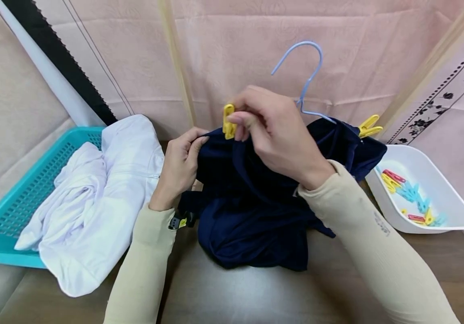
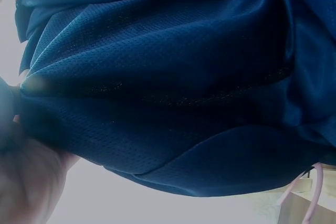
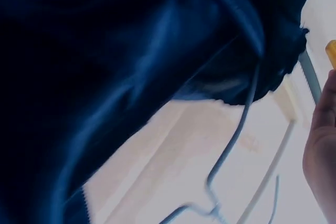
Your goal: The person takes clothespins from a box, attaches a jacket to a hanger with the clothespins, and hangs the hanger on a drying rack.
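Note:
Dark navy cloth, a garment with soft folds, hangs over a light blue wire hanger whose hook sticks up behind it. My left hand pinches the cloth's upper left edge between thumb and fingers. With my right hand I pinch a yellow clothespin right at that top edge, close beside the left fingertips. Another yellow clothespin sits on the cloth's right shoulder. In the left wrist view the navy cloth fills most of the picture; the right wrist view shows the hanger wire under it.
At the left, a teal basket holds white garments that spill over its near side. A white tub with several red, yellow and blue clothespins stands at the right. Pink patterned cloth hangs behind the brown table.

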Motion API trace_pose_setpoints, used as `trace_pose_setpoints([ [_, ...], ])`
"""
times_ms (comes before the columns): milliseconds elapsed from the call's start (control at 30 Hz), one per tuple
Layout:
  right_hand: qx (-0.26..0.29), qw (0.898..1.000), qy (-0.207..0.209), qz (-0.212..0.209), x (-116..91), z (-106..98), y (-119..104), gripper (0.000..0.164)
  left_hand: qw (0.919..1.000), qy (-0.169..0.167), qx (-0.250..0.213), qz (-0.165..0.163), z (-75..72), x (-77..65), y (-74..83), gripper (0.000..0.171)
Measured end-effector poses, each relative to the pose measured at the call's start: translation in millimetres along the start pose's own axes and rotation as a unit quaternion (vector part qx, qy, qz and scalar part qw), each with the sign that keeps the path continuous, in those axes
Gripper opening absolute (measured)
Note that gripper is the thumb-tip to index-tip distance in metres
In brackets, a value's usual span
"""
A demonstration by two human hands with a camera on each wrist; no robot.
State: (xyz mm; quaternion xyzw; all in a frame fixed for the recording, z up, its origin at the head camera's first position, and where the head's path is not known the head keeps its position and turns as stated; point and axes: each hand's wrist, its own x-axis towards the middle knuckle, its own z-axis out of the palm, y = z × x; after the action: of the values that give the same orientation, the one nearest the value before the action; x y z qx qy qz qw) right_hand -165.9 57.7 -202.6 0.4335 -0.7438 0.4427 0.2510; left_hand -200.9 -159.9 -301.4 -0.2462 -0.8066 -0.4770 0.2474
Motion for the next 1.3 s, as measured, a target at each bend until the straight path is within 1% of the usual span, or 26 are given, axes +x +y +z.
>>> trace_pose_setpoints([
  [67,-0.007,1.000,-0.006,-0.010,6,9,0,0.012,1.0000,0.003,0.000,0.003,-0.7,0.6,0.6,0.024],
  [167,-0.017,1.000,-0.015,-0.013,13,20,4,0.014,0.9999,0.006,0.001,0.011,-1.0,0.9,1.1,0.023],
  [267,-0.045,0.998,-0.030,-0.015,14,29,9,0.014,0.9998,0.003,0.003,0.019,-0.2,-0.5,1.9,0.022],
  [400,-0.099,0.994,-0.051,-0.011,13,37,15,0.013,0.9997,0.004,0.009,0.023,1.7,-3.0,1.5,0.021],
  [533,-0.127,0.990,-0.058,-0.001,13,39,20,0.014,0.9996,0.010,0.013,0.024,3.1,-2.5,0.1,0.021],
  [700,-0.132,0.989,-0.063,0.002,14,42,23,0.015,0.9995,0.013,0.013,0.025,1.7,-0.9,-1.5,0.020],
  [900,-0.144,0.988,-0.061,-0.003,18,42,20,0.014,0.9997,0.006,0.011,0.019,0.2,-0.2,-1.4,0.020],
  [1100,-0.167,0.982,-0.090,0.002,22,42,20,0.011,0.9998,0.008,0.002,0.019,1.9,-0.1,-0.8,0.019],
  [1167,-0.164,0.982,-0.092,0.006,23,42,21,0.012,0.9997,0.009,0.003,0.023,1.8,0.0,-0.2,0.019],
  [1300,-0.125,0.990,-0.067,0.013,25,41,23,0.016,0.9996,0.012,0.007,0.026,1.0,0.3,-0.2,0.020],
])
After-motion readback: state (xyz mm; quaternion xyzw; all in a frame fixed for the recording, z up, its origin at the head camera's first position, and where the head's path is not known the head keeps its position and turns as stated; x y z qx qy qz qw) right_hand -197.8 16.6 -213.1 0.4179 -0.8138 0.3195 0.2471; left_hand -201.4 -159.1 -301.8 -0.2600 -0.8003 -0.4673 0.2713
